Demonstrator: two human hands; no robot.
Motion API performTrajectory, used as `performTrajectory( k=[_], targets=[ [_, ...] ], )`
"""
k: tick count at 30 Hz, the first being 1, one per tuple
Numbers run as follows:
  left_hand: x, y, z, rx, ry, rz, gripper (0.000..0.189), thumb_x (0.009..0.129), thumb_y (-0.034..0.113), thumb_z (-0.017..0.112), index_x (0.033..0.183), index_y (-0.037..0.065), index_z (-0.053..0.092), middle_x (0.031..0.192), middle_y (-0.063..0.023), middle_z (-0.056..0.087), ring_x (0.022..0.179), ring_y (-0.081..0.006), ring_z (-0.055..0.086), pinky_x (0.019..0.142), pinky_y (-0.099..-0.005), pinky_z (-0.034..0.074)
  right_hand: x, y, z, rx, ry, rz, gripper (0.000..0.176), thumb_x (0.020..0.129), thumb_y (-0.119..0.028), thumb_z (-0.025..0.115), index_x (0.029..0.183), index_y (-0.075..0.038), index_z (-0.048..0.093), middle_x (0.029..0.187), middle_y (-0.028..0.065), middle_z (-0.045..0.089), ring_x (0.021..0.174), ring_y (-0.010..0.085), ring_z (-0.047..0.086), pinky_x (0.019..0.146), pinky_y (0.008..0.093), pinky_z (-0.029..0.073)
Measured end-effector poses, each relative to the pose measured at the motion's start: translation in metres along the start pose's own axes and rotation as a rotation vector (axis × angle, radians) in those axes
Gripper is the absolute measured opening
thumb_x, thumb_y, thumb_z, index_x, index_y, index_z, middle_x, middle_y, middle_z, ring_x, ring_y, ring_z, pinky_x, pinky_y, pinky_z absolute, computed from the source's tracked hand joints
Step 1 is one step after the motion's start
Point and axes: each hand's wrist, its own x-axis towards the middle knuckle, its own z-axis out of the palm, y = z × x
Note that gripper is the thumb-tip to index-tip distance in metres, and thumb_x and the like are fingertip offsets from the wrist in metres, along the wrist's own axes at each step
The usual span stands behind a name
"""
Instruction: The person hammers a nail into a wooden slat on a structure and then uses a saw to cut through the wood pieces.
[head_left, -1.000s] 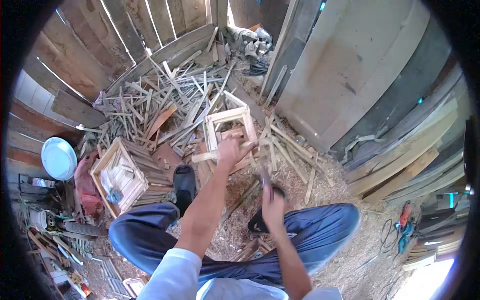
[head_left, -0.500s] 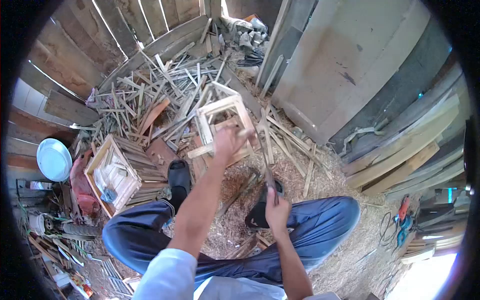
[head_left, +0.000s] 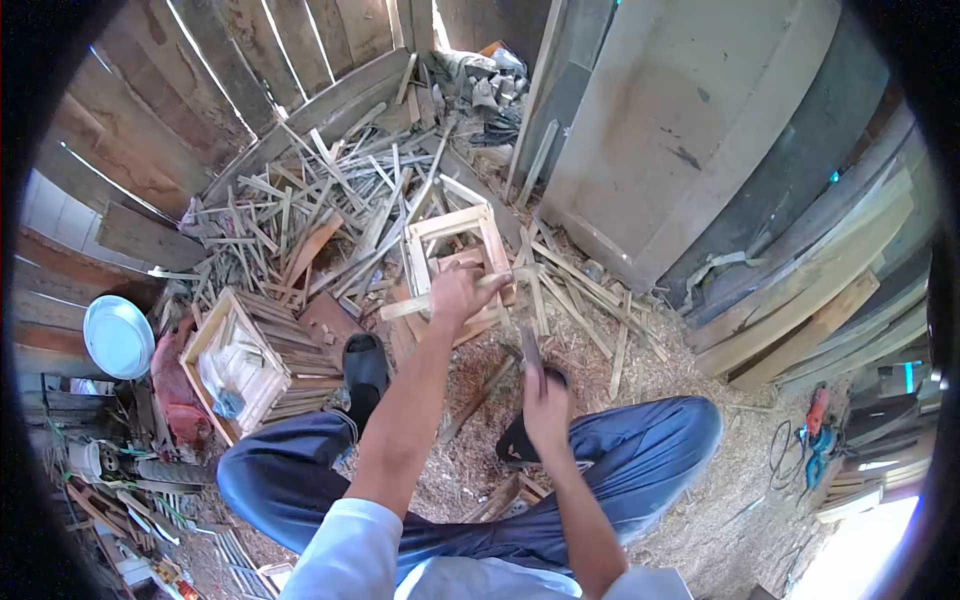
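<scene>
A pale wooden stick (head_left: 408,308) lies across the grasp of my left hand (head_left: 463,292), whose fingers are closed around it. The stick's far end sticks out to the right, beyond my fingers. My right hand (head_left: 546,410) grips the handle of a long knife (head_left: 531,352), its blade pointing forward and foreshortened. Just behind my left hand stands an open wooden frame (head_left: 448,222) made of pale slats. A dark length of wood (head_left: 480,398) lies on the shavings between my feet.
A slatted wooden crate (head_left: 236,370) with a plastic bag inside stands at left, beside a pale blue basin (head_left: 118,336). Scrap sticks (head_left: 300,205) are heaped behind. Curved boards (head_left: 810,300) lean at right, near a red-and-blue power tool (head_left: 818,440). A large panel (head_left: 690,140) leans at the back.
The knife has swung down and back toward me, its blade now lower and away from the stick's end. My left hand still holds the stick, and the view has shifted slightly.
</scene>
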Motion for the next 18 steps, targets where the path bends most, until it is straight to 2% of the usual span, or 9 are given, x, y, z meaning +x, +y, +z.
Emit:
performTrajectory(
  k=[1,5,6,9,11,12,14,17,18],
  targets=[
    [0.005,-0.003,0.006,-0.016,-0.068,0.008,0.076,0.081,0.08,0.042,0.103,0.014,0.075,0.11,-0.0098,0.069,0.102,-0.0258,0.065,0.087,-0.0394,0.053,-0.026,0.015,-0.001,0.011,0.152,-0.114,0.046,0.096,-0.041,0.053,0.084,0.001,0.069,0.065,0.0253,0.06,0.063,0.0406,0.065,0.057,0.0473,0.048],
    [-0.002,-0.002,0.027,-0.016,-0.051,0.063,0.073,0.08,0.077,0.046,0.103,0.014,0.075,0.11,-0.0086,0.069,0.102,-0.0244,0.065,0.086,-0.0386,0.053,0.018,0.034,0.023,-0.022,0.102,-0.04,0.053,0.096,-0.042,0.053,0.075,0.004,0.067,0.062,0.0282,0.056,0.061,0.0444,0.062,0.055,0.0492,0.045],
    [-0.002,-0.002,0.023,-0.009,-0.007,0.109,0.072,0.08,0.077,0.047,0.104,0.015,0.075,0.109,-0.0094,0.069,0.1,-0.0248,0.065,0.085,-0.0383,0.054,0.041,-0.01,0.014,-0.243,0.053,0.002,0.047,0.099,-0.032,0.051,0.076,0.007,0.064,0.061,0.0249,0.056,0.06,0.033,0.066,0.055,0.0442,0.042],
    [0.003,-0.001,0.014,-0.059,-0.157,0.021,0.075,0.079,0.08,0.045,0.103,0.017,0.075,0.103,-0.0092,0.07,0.099,-0.0243,0.065,0.082,-0.0371,0.055,0.041,-0.008,0.008,-0.254,-0.051,-0.02,0.043,0.099,-0.031,0.05,0.087,0.006,0.068,0.068,0.0241,0.062,0.069,0.0277,0.069,0.063,0.0415,0.048],
    [0.008,-0.005,0.023,0.014,-0.167,0.006,0.079,0.078,0.083,0.041,0.106,0.018,0.074,0.102,-0.0074,0.071,0.103,-0.0221,0.064,0.085,-0.0364,0.054,-0.005,-0.006,-0.007,-0.078,0.217,-0.408,0.04,0.1,-0.031,0.05,0.097,0.004,0.07,0.078,0.0227,0.069,0.078,0.0276,0.071,0.074,0.0351,0.052],
    [0.013,-0.008,0.028,-0.003,-0.153,-0.011,0.079,0.078,0.083,0.041,0.106,0.018,0.074,0.102,-0.0074,0.071,0.103,-0.0221,0.064,0.085,-0.0364,0.054,-0.025,0.003,-0.007,0.156,0.165,-0.185,0.043,0.099,-0.035,0.05,0.093,0.002,0.07,0.062,0.0271,0.054,0.06,0.0422,0.061,0.053,0.0437,0.045],
    [0.002,-0.009,0.035,-0.082,0.044,0.146,0.068,0.078,0.076,0.052,0.101,0.017,0.076,0.101,-0.0098,0.069,0.091,-0.0288,0.066,0.079,-0.0407,0.055,0.005,0.013,0.008,-0.046,0.045,-0.143,0.037,0.102,-0.025,0.044,0.116,0.003,0.064,0.092,0.0197,0.07,0.086,0.0234,0.07,0.081,0.0323,0.051],
    [-0.003,-0.007,0.009,-0.102,-0.021,0.117,0.064,0.079,0.072,0.055,0.1,0.015,0.076,0.104,-0.0092,0.069,0.096,-0.029,0.064,0.081,-0.0412,0.054,0.058,-0.034,0.006,-0.35,-0.294,0.187,0.037,0.102,-0.025,0.044,0.124,0.001,0.059,0.088,0.0212,0.067,0.077,0.0207,0.067,0.072,0.0367,0.051],
    [-0.002,-0.004,0.003,-0.123,-0.062,0.104,0.063,0.08,0.071,0.056,0.099,0.015,0.076,0.104,-0.0087,0.069,0.098,-0.029,0.064,0.082,-0.0413,0.054,0.04,-0.019,0.005,-0.35,-0.288,0.191,0.037,0.102,-0.025,0.044,0.124,0.001,0.059,0.088,0.0212,0.067,0.077,0.0207,0.067,0.072,0.0367,0.051]
  ],
)
